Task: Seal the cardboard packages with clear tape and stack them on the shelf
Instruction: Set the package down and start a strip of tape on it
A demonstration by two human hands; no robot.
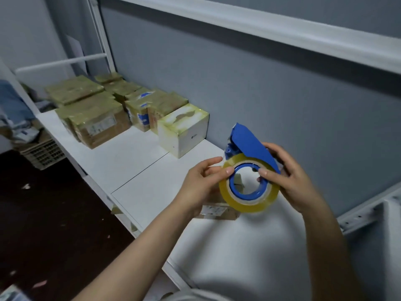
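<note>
I hold a roll of clear yellowish tape (249, 203) in a blue dispenser (247, 142) above the white shelf (138, 170). My left hand (204, 185) pinches the roll's left rim with thumb and fingers. My right hand (288, 174) grips the dispenser's right side, thumb on the blue core. A small cardboard package (217, 211) lies on the shelf under my hands, mostly hidden. Several taped cardboard packages (97, 120) and a white taped box (184, 131) stand in a group at the shelf's far left.
A grey wall (238, 83) backs the shelf, with a white upper shelf rail (260, 25) overhead. A plastic crate (43, 153) and blue cloth (13, 103) sit on the dark floor at left. A metal bracket (364, 213) is at right.
</note>
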